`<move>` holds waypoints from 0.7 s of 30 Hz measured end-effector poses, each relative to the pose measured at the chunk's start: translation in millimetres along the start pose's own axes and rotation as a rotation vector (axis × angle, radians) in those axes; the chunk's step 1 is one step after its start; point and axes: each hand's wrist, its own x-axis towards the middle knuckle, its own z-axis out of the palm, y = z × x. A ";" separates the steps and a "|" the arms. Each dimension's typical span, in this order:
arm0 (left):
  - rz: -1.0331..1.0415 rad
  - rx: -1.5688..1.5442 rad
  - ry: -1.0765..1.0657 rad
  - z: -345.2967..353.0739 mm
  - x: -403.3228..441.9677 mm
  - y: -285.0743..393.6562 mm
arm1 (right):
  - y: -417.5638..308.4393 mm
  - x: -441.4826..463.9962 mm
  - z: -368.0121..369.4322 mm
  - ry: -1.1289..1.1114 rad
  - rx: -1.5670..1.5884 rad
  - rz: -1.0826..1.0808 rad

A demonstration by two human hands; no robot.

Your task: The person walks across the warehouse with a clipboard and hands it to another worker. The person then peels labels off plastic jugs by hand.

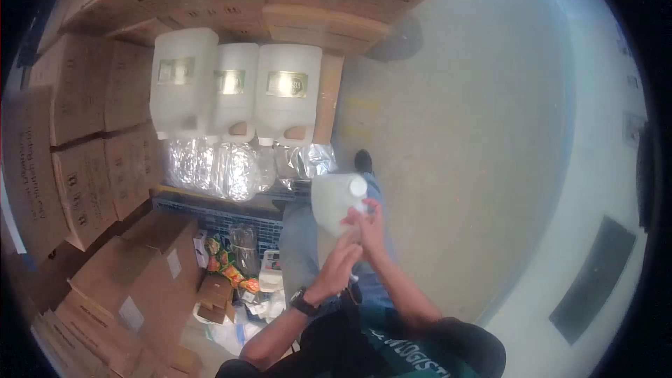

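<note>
A translucent white plastic jug (333, 199) with a white cap (358, 187) is close in front of my legs. My right hand (369, 225) is against its near side, just below the cap, with fingers bent. My left hand (340, 263), with a dark watch on the wrist, reaches up to meet it. The fingertips of both hands come together in front of the jug. Whatever is between them is too small to make out. Three larger jugs with gold labels, among them the right-hand jug (287, 112), stand beyond in a row.
Stacked cardboard boxes (84, 189) line the left and back. Crinkled clear plastic wrapping (238, 168) lies by the labelled jugs, above a blue crate (217, 213). An open carton (217, 292) and colourful packets (227, 262) are below. Grey floor (455, 133) extends to the right.
</note>
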 end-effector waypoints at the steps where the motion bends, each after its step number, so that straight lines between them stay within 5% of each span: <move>1: -0.015 0.049 -0.133 5.7 2.5 9.7 | 1.0 28.2 -13.4 0.075 -0.092 0.011; 3: 0.113 -0.003 -0.108 19.0 11.6 2.0 | 16.0 95.7 -40.1 0.103 -0.308 -0.044; 5: -0.158 -0.160 -0.040 15.7 19.0 -28.6 | 29.7 163.4 -51.4 0.144 -0.328 -0.006; 15: -0.317 0.011 0.665 -53.7 84.4 -122.3 | 152.9 531.7 -169.7 0.229 -0.581 -0.136; 19: 0.139 0.383 0.802 -101.2 152.2 -102.3 | 168.2 589.2 -214.2 0.326 -0.714 -0.114; 21: 0.134 0.417 0.856 -117.7 188.4 -50.5 | 148.1 560.8 -210.6 0.347 -0.882 -0.190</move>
